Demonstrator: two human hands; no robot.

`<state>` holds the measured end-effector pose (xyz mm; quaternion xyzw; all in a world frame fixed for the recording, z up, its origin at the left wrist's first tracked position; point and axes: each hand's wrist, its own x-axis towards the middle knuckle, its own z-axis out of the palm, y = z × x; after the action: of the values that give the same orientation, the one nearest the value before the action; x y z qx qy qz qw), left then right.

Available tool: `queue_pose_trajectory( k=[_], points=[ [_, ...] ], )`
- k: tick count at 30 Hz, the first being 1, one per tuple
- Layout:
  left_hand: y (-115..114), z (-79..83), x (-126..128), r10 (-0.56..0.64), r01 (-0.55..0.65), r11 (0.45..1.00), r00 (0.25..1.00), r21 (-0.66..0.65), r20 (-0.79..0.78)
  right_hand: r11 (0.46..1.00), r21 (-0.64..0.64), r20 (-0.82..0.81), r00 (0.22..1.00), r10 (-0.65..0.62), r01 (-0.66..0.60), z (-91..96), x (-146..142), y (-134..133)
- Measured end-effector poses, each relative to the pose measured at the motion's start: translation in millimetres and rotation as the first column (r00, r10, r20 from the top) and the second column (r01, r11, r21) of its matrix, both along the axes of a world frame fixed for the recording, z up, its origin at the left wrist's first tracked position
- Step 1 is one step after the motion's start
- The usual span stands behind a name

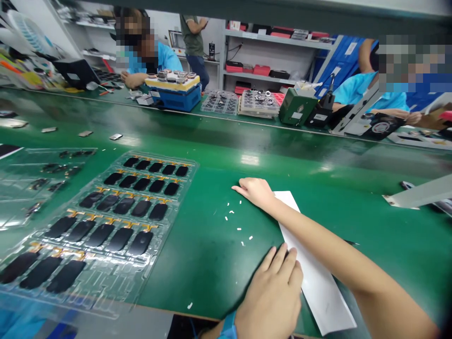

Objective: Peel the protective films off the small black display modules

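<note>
A long white paper strip (318, 287) lies on the green work surface (219, 254) in front of me. My left hand (273, 294) rests flat on the strip's near part, fingers stretched out and together. My right hand (254, 190) lies at the strip's far end, fingers extended and pressed down on the surface. Several tiny white scraps (237, 221) are scattered just left of the strip. Neither hand grips anything.
A clear plastic tray (106, 221) with several black oval parts with gold tabs lies at the left. Across the belt, two people in blue shirts sit by a blue box (174, 96), part trays (259, 101) and a green device (296, 107).
</note>
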<state>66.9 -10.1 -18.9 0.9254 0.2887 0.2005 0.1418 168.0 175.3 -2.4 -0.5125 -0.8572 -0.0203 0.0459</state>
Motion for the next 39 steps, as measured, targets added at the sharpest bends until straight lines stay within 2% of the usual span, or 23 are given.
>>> queue_pose_trajectory(
  k=[2,4,6,8,12,14,18,20,21,22,23,24,25,26,27,28,29,32,36,39],
  points=[
    [0,0.8,0,-0.001,0.001,1.0,1.0,-0.014,0.005,0.993,-0.024,-0.005,0.993,0.119,-0.119,-1.5,-8,-12],
    [-1,1.8,1,0.002,-0.001,0.999,1.0,-0.033,0.012,0.961,-0.06,-0.013,0.963,0.27,-0.27,-1.1,-14,-27],
    [-1,3.5,0,0.001,0.0,0.999,1.0,-0.054,0.019,0.929,-0.071,-0.022,0.932,0.363,-0.363,0.6,-17,-34],
    [-1,6.2,-1,0.002,0.0,0.998,1.0,-0.068,0.027,0.935,-0.04,-0.023,0.936,0.352,-0.353,2.2,-16,-29],
    [0,11.9,-1,0.012,-0.006,0.994,0.998,-0.106,0.057,0.974,0.044,-0.015,0.975,0.221,-0.22,0.1,-13,-12],
    [2,14.3,0,0.013,-0.002,0.992,0.996,-0.125,0.087,0.967,0.036,-0.008,0.968,0.252,-0.252,-2.3,-15,-21],
    [-2,22.2,-2,-0.045,0.059,0.991,0.992,-0.12,0.119,0.916,-0.027,0.002,0.916,0.401,-0.401,0.9,-20,-60],
    [-14,26.0,-14,-0.097,0.128,0.981,0.974,-0.144,0.206,0.926,-0.024,0.011,0.926,0.377,-0.377,6.8,-16,-69],
    [-22,26.1,-23,-0.11,0.175,0.963,0.95,-0.206,0.291,0.944,-0.01,0.019,0.943,0.331,-0.331,9.5,-14,-70],
    [-31,24.1,-34,-0.088,0.229,0.92,0.911,-0.318,0.402,0.962,0.006,0.028,0.961,0.273,-0.274,11.5,-11,-69],
    [-41,19.5,-47,-0.007,0.297,0.818,0.861,-0.493,0.508,0.977,0.021,0.04,0.976,0.213,-0.214,12.5,-8,-68],
    [-50,12.3,-61,0.132,0.369,0.63,0.816,-0.683,0.562,0.986,0.03,0.052,0.985,0.163,-0.164,12.5,-7,-69],
    [-58,2.8,-74,0.329,0.43,0.341,0.778,-0.836,0.535,0.991,0.032,0.065,0.99,0.128,-0.13,11.7,-7,-72],
    [-63,-8.4,-88,0.505,0.505,0.011,0.742,-0.863,0.441,0.993,0.028,0.077,0.991,0.111,-0.113,10.3,-9,-78],
    [-66,-20.3,-100,0.568,0.523,-0.124,0.734,-0.843,0.372,0.993,0.017,0.086,0.99,0.111,-0.113,9.0,-12,-87],
    [-67,-31.9,-111,0.628,0.534,-0.2,0.713,-0.821,0.31,0.992,0.003,0.091,0.988,0.123,-0.124,8.0,-16,-97],
    [-66,-42.2,-121,0.681,0.543,-0.24,0.685,-0.804,0.26,0.991,-0.013,0.092,0.986,0.137,-0.136,7.9,-20,-107],
    [-54,-60.5,-144,0.785,0.557,-0.264,0.599,-0.787,0.16,0.995,-0.026,0.092,0.991,0.096,-0.094,12.5,-26,-126],
    [-36,-59.0,-161,0.806,0.571,-0.31,0.582,-0.76,0.109,0.985,0.033,0.103,0.98,-0.17,0.168,16.0,-19,-125],
    [-29,-51.2,-167,0.783,0.584,-0.354,0.612,-0.73,0.111,0.971,0.031,0.101,0.966,-0.239,0.237,10.0,-27,-138]
  ],
)
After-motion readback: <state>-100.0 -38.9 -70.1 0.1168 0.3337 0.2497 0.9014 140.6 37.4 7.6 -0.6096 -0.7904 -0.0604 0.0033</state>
